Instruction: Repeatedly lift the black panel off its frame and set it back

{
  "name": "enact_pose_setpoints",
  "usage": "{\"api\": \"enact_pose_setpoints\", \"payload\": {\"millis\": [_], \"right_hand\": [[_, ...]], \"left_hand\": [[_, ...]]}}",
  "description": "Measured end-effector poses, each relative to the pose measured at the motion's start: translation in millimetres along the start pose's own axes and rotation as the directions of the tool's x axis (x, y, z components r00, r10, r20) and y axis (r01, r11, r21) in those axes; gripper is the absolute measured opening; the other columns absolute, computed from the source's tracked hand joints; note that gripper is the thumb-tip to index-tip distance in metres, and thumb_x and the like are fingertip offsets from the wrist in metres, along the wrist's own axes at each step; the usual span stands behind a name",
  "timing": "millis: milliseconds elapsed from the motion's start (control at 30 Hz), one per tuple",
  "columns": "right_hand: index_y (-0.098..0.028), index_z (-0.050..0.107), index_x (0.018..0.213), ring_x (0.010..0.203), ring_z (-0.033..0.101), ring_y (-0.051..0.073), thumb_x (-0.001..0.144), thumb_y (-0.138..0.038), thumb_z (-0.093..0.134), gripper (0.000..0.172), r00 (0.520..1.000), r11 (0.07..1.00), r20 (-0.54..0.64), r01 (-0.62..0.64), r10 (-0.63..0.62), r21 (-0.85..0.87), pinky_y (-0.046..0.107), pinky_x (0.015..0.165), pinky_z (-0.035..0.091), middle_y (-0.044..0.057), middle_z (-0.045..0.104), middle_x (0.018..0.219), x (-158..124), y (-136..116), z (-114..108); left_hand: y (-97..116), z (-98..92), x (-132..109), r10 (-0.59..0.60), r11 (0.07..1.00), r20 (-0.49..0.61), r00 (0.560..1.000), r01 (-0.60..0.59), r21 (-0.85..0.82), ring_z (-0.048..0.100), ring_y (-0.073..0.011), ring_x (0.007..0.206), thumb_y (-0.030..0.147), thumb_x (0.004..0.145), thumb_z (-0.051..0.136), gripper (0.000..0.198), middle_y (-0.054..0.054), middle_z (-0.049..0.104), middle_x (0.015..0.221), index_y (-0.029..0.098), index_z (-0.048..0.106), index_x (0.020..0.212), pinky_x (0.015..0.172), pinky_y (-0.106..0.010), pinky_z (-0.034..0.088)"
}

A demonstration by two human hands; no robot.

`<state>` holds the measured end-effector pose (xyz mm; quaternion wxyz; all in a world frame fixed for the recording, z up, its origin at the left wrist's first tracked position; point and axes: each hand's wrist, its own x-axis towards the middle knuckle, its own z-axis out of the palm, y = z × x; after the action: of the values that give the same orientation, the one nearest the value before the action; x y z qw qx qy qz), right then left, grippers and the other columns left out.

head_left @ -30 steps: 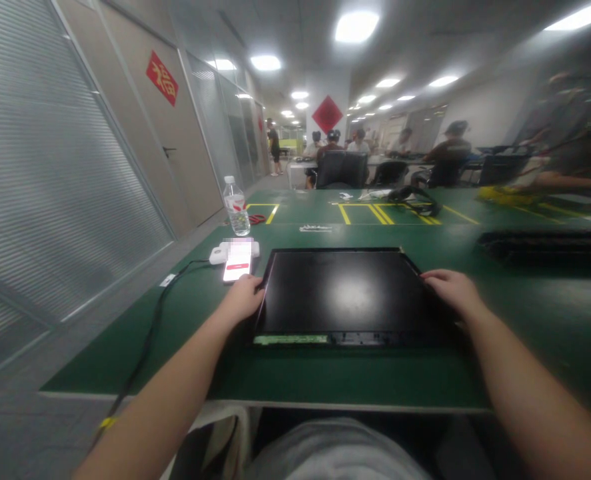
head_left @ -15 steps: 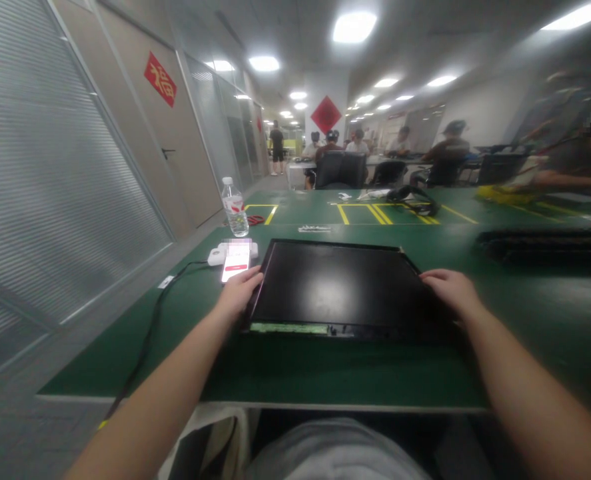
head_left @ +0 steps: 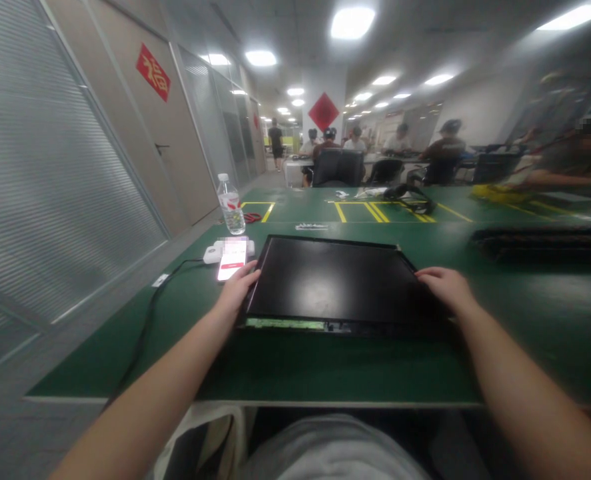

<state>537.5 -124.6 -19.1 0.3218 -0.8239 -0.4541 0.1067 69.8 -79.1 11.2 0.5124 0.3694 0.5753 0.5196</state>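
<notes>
A black flat display panel (head_left: pixel 332 280) lies face up in front of me, with a thin green strip (head_left: pixel 285 325) along its near edge. My left hand (head_left: pixel 240 283) grips the panel's left edge, fingers on the rim. At the opposite edge my right hand (head_left: pixel 445 287) is closed on the frame, its fingertips at the upper right side. Beyond my left fingers a lit phone (head_left: pixel 232 260) leans on a white power strip (head_left: pixel 213 254).
The green table (head_left: pixel 355 373) carries a water bottle (head_left: pixel 232 207), red-handled scissors (head_left: pixel 252 218) and a dark headset (head_left: pixel 410 198). Long black parts (head_left: pixel 545 245) lie at the right. A black cable (head_left: pixel 150 313) runs off the left edge. Several people sit farther back.
The whole view has shifted slightly, so things appear a little further left. Both hands stay on the panel's edges, and the panel looks unmoved on the table.
</notes>
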Motion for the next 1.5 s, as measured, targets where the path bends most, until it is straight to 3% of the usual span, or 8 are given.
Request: {"api": "enact_pose_setpoints", "payload": {"millis": [233, 467, 567, 833, 1133, 1333, 1500], "right_hand": [[-0.025, 0.082, 0.085, 0.088, 0.067, 0.025, 0.073, -0.032, 0.061, 0.025, 0.999, 1.000, -0.014, 0.029, -0.029, 0.001, 0.036, 0.079, 0.049, 0.006, 0.077, 0.093, 1.0, 3.2, 1.4], [-0.025, 0.082, 0.084, 0.088, 0.068, 0.026, 0.074, -0.031, 0.063, 0.023, 1.000, 1.000, -0.006, 0.021, -0.021, -0.012, 0.037, 0.079, 0.050, 0.005, 0.077, 0.093, -1.1, -0.7, -1.5], [-0.025, 0.082, 0.084, 0.089, 0.068, 0.027, 0.074, -0.030, 0.063, 0.022, 1.000, 1.000, 0.002, 0.021, -0.021, -0.005, 0.037, 0.080, 0.051, 0.005, 0.078, 0.093, -1.1, -1.6, -1.6], [-0.025, 0.082, 0.086, 0.090, 0.068, 0.027, 0.073, -0.031, 0.062, 0.024, 0.999, 0.999, -0.005, 0.044, -0.044, 0.002, 0.038, 0.083, 0.050, 0.006, 0.077, 0.093, -0.6, 0.8, 0.3], [-0.026, 0.082, 0.083, 0.086, 0.068, 0.026, 0.071, -0.032, 0.062, 0.024, 0.998, 0.999, -0.023, 0.053, -0.053, -0.001, 0.037, 0.080, 0.051, 0.005, 0.077, 0.089, -3.2, -2.3, -1.1], [-0.026, 0.082, 0.083, 0.083, 0.067, 0.026, 0.072, -0.034, 0.062, 0.025, 0.998, 0.999, -0.045, 0.047, -0.048, -0.018, 0.037, 0.077, 0.050, 0.005, 0.077, 0.087, -3.2, -2.2, -2.8], [-0.026, 0.082, 0.085, 0.084, 0.067, 0.026, 0.072, -0.034, 0.062, 0.025, 0.998, 0.999, -0.044, 0.047, -0.048, -0.008, 0.037, 0.078, 0.050, 0.005, 0.077, 0.088, -2.8, -1.2, -2.7]], "left_hand": [[-8.2, 1.7, 11.4, -0.063, 0.997, -0.026, 0.998, 0.061, -0.055, 0.070, -0.0170, 0.059, 0.020, 0.083, 0.076, 0.060, -0.006, 0.077, 0.081, 0.019, 0.058, 0.140, 0.056, -0.025, 0.055], [-0.4, 3.1, -6.4, -0.070, 0.996, 0.132, 0.989, 0.078, -0.050, 0.068, -0.0191, 0.049, 0.026, 0.073, 0.085, 0.085, -0.005, 0.077, 0.079, 0.024, 0.048, 0.150, 0.050, -0.030, 0.054], [-1.8, 2.1, -5.3, -0.057, 0.997, 0.137, 0.989, 0.063, -0.035, 0.070, -0.0201, 0.053, 0.029, 0.072, 0.087, 0.078, -0.006, 0.078, 0.077, 0.021, 0.055, 0.143, 0.052, -0.029, 0.054], [-5.8, -0.6, -3.5, -0.023, 0.997, 0.194, 0.981, 0.037, -0.067, 0.072, -0.0181, 0.060, 0.016, 0.078, 0.076, 0.032, -0.006, 0.078, 0.072, 0.014, 0.076, 0.109, 0.056, -0.026, 0.057], [0.8, 1.7, -7.8, -0.058, 0.993, 0.162, 0.985, 0.073, -0.088, 0.067, -0.0156, 0.052, 0.005, 0.070, 0.064, 0.035, -0.006, 0.078, 0.072, 0.013, 0.079, 0.100, 0.049, -0.025, 0.054], [-3.7, -2.6, -0.7, -0.026, 0.999, 0.137, 0.990, 0.029, -0.017, 0.073, -0.0214, 0.069, 0.020, 0.070, 0.075, 0.030, -0.010, 0.079, 0.083, 0.012, 0.079, 0.099, 0.059, -0.028, 0.057], [-10.1, -6.5, 3.4, -0.003, 0.998, 0.118, 0.993, -0.005, 0.069, 0.074, -0.0242, 0.076, 0.019, 0.062, 0.084, 0.033, -0.011, 0.080, 0.088, 0.014, 0.079, 0.095, 0.070, -0.035, 0.058]]}}
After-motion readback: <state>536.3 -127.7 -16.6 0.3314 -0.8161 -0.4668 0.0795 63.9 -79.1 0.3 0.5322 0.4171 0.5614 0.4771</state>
